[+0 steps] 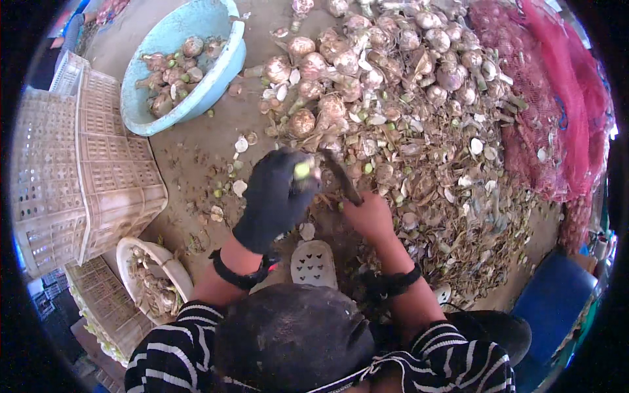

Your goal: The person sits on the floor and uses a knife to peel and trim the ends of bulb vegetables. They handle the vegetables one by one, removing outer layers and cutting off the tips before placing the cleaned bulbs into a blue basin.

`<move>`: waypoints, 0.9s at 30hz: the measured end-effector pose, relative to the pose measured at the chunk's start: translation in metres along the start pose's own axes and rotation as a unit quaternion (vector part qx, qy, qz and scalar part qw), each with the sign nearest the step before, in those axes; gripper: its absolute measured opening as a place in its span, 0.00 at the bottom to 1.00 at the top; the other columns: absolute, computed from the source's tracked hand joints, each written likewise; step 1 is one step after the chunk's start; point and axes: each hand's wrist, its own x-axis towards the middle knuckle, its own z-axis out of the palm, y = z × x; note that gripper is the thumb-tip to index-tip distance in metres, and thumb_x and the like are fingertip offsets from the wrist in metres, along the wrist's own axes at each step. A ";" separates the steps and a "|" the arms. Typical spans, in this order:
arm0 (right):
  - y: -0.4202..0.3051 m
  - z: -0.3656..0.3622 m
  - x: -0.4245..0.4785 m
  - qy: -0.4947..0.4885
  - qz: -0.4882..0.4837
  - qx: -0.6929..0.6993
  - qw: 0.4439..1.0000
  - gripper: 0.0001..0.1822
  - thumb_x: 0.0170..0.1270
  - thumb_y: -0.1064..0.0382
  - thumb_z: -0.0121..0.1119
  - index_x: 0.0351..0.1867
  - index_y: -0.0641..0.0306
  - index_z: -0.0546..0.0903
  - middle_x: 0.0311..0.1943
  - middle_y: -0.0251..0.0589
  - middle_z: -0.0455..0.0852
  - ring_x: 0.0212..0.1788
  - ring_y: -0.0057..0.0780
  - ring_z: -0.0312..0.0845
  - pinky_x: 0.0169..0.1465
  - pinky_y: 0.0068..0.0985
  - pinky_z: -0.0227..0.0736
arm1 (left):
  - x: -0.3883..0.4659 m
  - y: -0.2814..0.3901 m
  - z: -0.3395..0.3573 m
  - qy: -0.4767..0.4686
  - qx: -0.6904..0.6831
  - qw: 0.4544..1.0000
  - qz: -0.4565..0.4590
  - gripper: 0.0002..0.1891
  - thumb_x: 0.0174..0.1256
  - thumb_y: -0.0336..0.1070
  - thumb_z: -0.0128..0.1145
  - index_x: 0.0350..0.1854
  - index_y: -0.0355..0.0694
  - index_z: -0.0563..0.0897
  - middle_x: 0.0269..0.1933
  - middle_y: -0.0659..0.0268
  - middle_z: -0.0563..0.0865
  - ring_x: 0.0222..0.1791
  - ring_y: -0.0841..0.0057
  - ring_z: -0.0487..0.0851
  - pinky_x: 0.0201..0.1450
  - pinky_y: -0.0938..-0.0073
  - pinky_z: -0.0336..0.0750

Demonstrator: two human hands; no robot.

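Note:
My left hand (277, 196), in a dark glove, is closed around a bulb whose pale green cut stem end (302, 170) shows at the fingers. In my bare right hand (368, 216) is the handle of a knife (339, 174), its dark blade tilted up and left, a short way right of the bulb. Beyond both hands lies a heap of soil-stained bulbs (346, 63) that look like lily or garlic bulbs. Cut discs, stem pieces and dry leaf scraps (432, 182) spread to the right of the knife.
A light blue plastic tub (211, 98) holding some bulbs stands at upper left. Stacked plastic crates (118, 162) fill the left side, near a white basin (182, 270) of roots and scraps. Red mesh sacks (535, 132) lie right, above a blue object (555, 294). Part of another person (72, 29) shows at the top left.

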 end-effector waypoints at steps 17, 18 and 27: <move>-0.072 -0.031 -0.031 0.175 -0.280 -0.172 0.928 0.08 0.41 0.67 0.59 0.22 0.59 0.71 0.19 0.42 0.77 0.22 0.43 0.77 0.26 0.38 0.71 | -0.073 -0.064 0.086 -0.077 -0.578 0.709 -0.397 0.28 0.56 0.30 0.62 0.58 0.43 0.64 0.49 0.62 0.79 0.49 0.71 0.78 0.54 0.66 0.74; -0.069 -0.029 -0.029 0.190 -0.295 -0.166 0.922 0.05 0.43 0.67 0.56 0.22 0.58 0.70 0.19 0.42 0.76 0.21 0.42 0.76 0.25 0.37 0.70 | -0.076 -0.063 0.089 -0.081 -0.604 0.679 -0.409 0.27 0.57 0.31 0.60 0.58 0.43 0.64 0.50 0.62 0.79 0.50 0.70 0.78 0.55 0.65 0.73; -0.025 -0.009 -0.007 0.200 -0.221 -0.147 0.943 0.07 0.47 0.64 0.61 0.27 0.61 0.77 0.21 0.48 0.80 0.24 0.50 0.77 0.29 0.40 0.72 | -0.036 -0.007 0.019 -0.024 -0.369 0.901 -0.228 0.27 0.45 0.33 0.69 0.49 0.41 0.71 0.43 0.60 0.80 0.44 0.69 0.79 0.49 0.69 0.74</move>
